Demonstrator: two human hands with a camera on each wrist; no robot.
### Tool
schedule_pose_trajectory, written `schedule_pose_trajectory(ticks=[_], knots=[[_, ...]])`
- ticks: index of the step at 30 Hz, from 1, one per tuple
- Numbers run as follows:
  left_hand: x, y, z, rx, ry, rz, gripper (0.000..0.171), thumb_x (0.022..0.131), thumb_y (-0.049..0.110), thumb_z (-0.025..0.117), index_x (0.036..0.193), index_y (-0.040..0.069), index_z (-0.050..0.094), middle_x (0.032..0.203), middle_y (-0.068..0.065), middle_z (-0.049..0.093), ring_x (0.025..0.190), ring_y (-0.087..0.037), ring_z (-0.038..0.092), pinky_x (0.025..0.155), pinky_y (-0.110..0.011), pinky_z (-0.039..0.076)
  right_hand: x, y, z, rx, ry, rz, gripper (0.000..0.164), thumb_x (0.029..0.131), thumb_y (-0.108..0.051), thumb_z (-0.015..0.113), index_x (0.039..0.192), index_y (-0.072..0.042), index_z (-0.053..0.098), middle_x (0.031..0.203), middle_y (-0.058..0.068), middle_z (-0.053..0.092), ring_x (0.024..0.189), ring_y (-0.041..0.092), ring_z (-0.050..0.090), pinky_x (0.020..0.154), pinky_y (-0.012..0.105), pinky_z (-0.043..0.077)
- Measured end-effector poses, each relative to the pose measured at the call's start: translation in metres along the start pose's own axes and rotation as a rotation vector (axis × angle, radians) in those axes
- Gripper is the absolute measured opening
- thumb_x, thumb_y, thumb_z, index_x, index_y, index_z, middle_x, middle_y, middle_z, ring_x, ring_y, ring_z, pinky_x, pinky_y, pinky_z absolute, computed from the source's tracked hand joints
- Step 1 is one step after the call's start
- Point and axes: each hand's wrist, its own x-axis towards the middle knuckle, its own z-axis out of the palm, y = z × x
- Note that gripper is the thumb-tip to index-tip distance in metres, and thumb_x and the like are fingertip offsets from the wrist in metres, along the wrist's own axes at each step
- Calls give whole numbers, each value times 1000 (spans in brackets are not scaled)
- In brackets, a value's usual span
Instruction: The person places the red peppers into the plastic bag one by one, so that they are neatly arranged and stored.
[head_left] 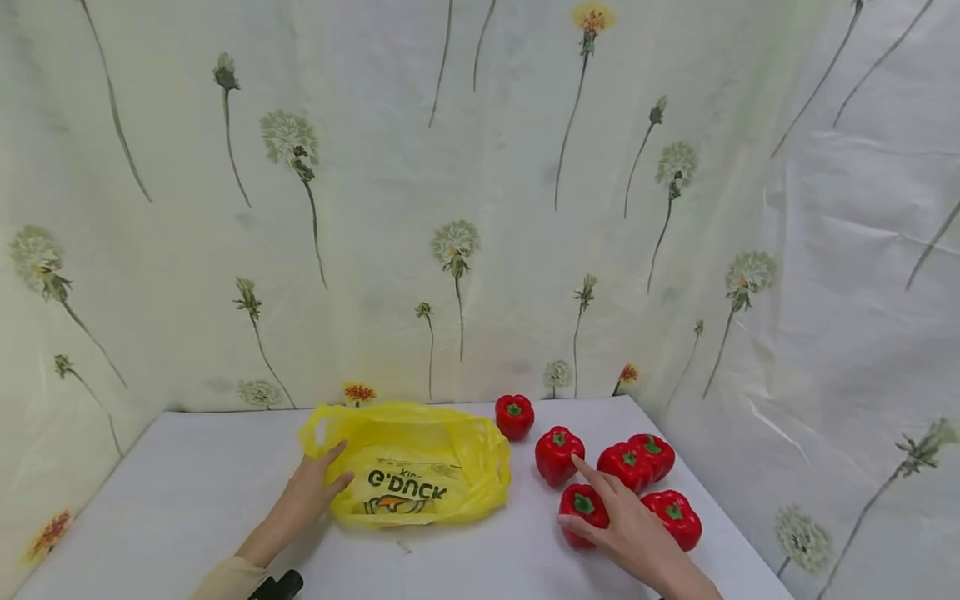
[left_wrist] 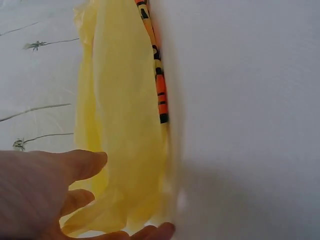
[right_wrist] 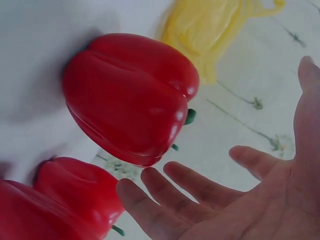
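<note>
A yellow plastic bag printed with black letters lies spread on the table, its opening showing at the top. At the bag's left side is my left hand, thumb and fingers apart around its edge. In the left wrist view these fingers are spread beside the thin yellow plastic. My right hand hovers over red bell peppers with fingers extended. It is nearest the front bell pepper, which it partly covers. The right wrist view shows a large bell pepper just beyond the fingertips of the empty hand.
More red bell peppers surround the right hand: one behind it, one near the table's back edge, a touching pair and one at the right front. A dandelion-print curtain hangs behind the white table.
</note>
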Motion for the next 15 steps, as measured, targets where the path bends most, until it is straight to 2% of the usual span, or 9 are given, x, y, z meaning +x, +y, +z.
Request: schedule_pose_trajectory(ticks=[4,8,11,15], knots=[[7,-3,7,-75,35,15,58,87,8,65,139,-7,45,140,-41,36,129,-57,35,99,-64,37,1,5,4,23,-17,11,114,53,-83,65,150,-32,33,142,15,45,125,40,45,73,56,55],[13,-6,14,-129,51,35,61,75,-11,58,134,-15,45,141,-42,32,132,-54,32,105,-61,34,1,8,9,54,-19,25,117,51,-80,69,150,-31,33,143,16,45,126,42,45,71,53,56],[16,-6,16,-145,46,41,66,69,-15,54,135,-16,44,142,-42,30,132,-52,32,104,-59,35,2,11,12,64,-8,31,116,51,-75,74,150,-29,33,143,17,45,126,42,45,71,53,56],[16,-3,14,-127,28,13,70,68,-13,57,137,-15,42,143,-42,28,130,-50,35,100,-56,40,4,14,16,84,1,30,115,53,-68,79,149,-25,34,142,17,46,126,42,45,73,54,56]])
